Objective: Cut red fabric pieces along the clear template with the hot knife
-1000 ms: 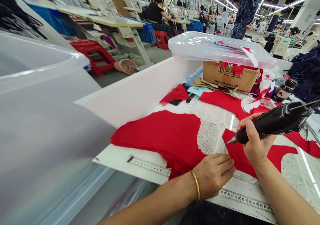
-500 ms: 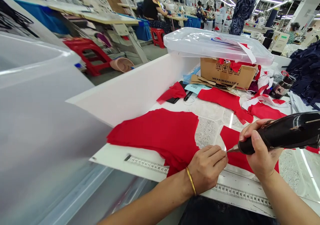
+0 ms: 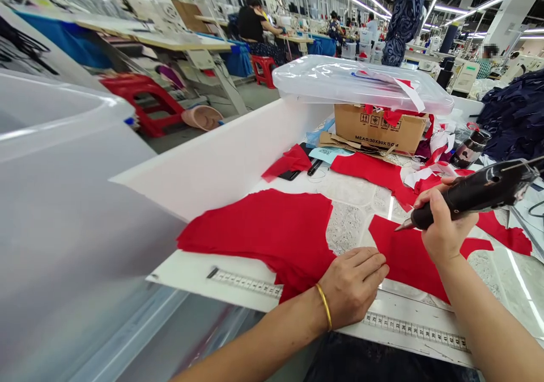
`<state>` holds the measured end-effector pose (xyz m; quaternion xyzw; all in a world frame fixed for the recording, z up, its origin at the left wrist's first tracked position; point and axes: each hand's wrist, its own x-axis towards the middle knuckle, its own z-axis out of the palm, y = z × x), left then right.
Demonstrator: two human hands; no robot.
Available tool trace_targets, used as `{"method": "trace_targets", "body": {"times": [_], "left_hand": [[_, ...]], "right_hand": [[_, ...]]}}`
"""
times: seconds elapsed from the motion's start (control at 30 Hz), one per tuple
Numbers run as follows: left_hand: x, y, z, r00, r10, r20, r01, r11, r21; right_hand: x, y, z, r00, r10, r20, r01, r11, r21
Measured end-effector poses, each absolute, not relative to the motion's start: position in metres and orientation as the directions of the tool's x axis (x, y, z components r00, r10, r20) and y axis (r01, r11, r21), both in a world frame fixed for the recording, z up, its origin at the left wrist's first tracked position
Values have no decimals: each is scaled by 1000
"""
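My right hand [image 3: 446, 223] is wrapped round a black handheld power tool [image 3: 471, 196] with a pointed metal tip, held slanting over a red fabric piece [image 3: 408, 257]. The tip is over the upper left part of that piece; whether it touches cannot be told. My left hand [image 3: 355, 283], with a gold bangle [image 3: 324, 307] at the wrist, has its fingers pressed together on the near left edge of the same piece. Left of it lies a larger stack of red fabric [image 3: 259, 223]. A measuring tape [image 3: 416, 328] runs along the table's front edge, partly under my left forearm.
A cardboard box [image 3: 378, 130] with a clear plastic lid [image 3: 361, 84] on top stands at the back. Around it lie red scraps [image 3: 374, 172] and a dark bottle [image 3: 470, 148]. A white upright panel [image 3: 229, 149] borders the left; dark fabric [image 3: 514, 115] is heaped at right.
My right hand has lifted the tool's tip away from my left fingertips, up and slightly right over the red piece. My left hand has stayed in place. The view has shifted slightly.
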<state>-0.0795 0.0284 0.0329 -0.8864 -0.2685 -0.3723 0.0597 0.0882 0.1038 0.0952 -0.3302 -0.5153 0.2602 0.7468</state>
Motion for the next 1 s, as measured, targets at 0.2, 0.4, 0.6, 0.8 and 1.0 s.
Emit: {"method": "trace_targets", "body": {"times": [0.2,0.4,0.6,0.8,1.0], "left_hand": [[-82,27,35,558,426,712,507,-854,114],[-82,27,33,575,450,683,530,-841,109],[-79,30,21,595,489,638,561,-821,106],[-79,30,19,616,524,589,575,-809,119],[-81,29,25,632,533,562,577,-808,116]], "right_hand": [[86,102,97,316,745,587,-88,639,-764],[81,85,98,254,747,615,-67,647,-759],[90,122,95,365,707,605,-4,651,-759],[87,128,94,380,718,583,-24,638,-770],[83,128,91,380,720,581,-58,645,-762]]}}
